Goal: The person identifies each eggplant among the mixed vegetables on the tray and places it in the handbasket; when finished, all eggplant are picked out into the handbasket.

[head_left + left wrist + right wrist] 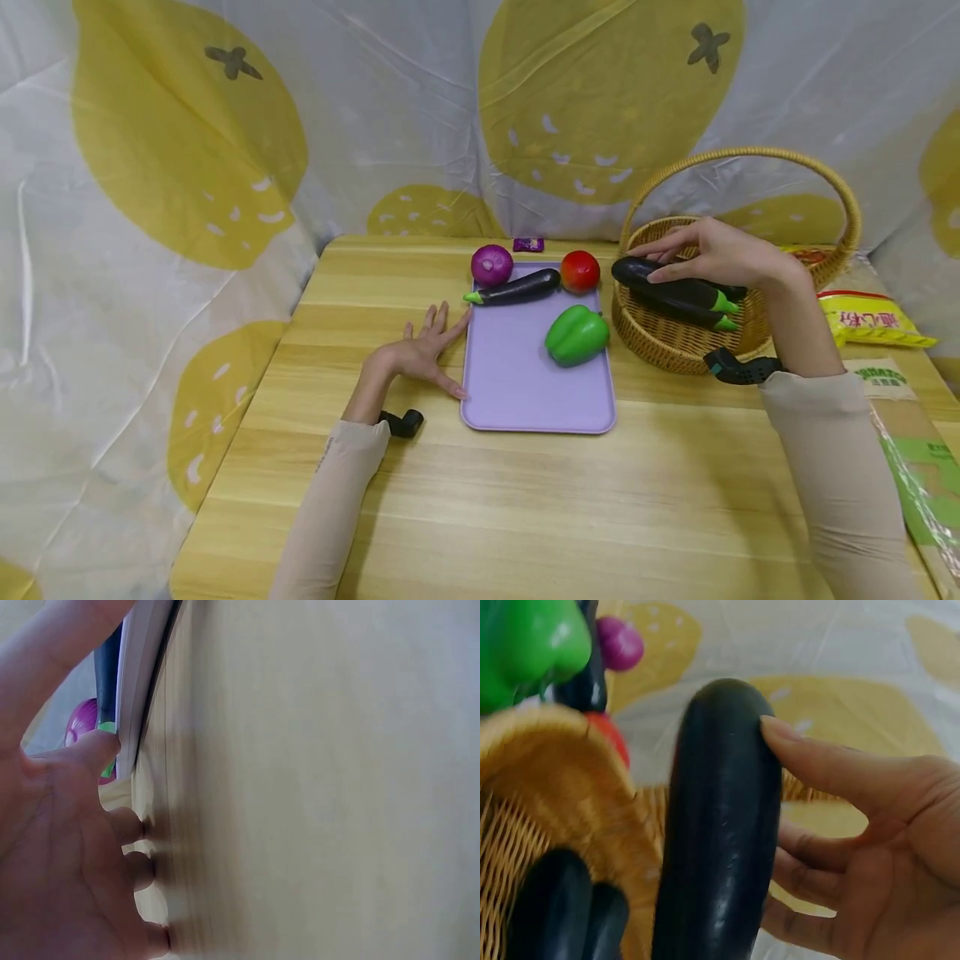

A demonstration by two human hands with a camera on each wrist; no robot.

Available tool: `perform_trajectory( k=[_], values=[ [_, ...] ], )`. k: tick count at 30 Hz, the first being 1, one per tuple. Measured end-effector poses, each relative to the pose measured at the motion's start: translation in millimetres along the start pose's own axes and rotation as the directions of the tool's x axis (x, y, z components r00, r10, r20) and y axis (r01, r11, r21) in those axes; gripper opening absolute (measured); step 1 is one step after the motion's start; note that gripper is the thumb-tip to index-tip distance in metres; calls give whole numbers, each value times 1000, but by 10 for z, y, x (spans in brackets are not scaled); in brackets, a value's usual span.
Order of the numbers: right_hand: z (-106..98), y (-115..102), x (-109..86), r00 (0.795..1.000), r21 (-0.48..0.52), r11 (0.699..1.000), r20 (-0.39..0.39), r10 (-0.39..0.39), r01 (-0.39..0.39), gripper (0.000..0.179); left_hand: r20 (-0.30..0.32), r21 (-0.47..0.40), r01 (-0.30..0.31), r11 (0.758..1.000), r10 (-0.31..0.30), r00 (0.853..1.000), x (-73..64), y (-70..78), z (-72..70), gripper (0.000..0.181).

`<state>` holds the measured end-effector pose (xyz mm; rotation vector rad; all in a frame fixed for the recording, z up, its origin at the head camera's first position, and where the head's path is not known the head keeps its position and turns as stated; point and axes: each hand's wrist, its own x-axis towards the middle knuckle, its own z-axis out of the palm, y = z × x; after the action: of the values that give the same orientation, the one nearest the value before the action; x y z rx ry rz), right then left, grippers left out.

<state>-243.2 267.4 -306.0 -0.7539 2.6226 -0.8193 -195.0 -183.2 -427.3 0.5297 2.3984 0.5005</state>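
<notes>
My right hand (731,254) grips a dark eggplant (720,817) between thumb and fingers, over the wicker basket (641,337). Beneath it, more eggplants (551,907) lie inside that basket. Spread wide, my left hand (416,354) has its thumb and index finger at the left edge of a lilac tray (517,400); its other fingertips are on the table in the left wrist view. On the tray are a green bell pepper (576,336) and another eggplant (525,287), its green stem past the left rim. A purple onion (492,265) and a red round fruit (581,272) sit by the far corners.
A small purple packet (528,245) lies behind the tray. Right of the basket are a yellow bag (873,319) and a flat brown and green package (911,450). The basket's tall handle (750,152) arches above it. Lemon-print cloth (397,108) hangs behind the table.
</notes>
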Motion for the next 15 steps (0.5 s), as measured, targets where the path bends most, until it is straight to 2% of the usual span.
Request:
perform_trajectory(
  k=[7, 12, 15],
  values=[
    [10, 317, 56, 991, 49, 994, 95, 97, -102, 39, -6, -12, 1, 1000, -1, 1000, -13, -3, -19, 138],
    [109, 493, 159, 969, 143, 967, 164, 187, -211, 43, -3, -10, -4, 1000, 4, 1000, -7, -7, -9, 137],
    [159, 532, 211, 953, 165, 952, 206, 222, -257, 44, -1, -8, -5, 1000, 5, 1000, -9, -3, -2, 137]
  ],
)
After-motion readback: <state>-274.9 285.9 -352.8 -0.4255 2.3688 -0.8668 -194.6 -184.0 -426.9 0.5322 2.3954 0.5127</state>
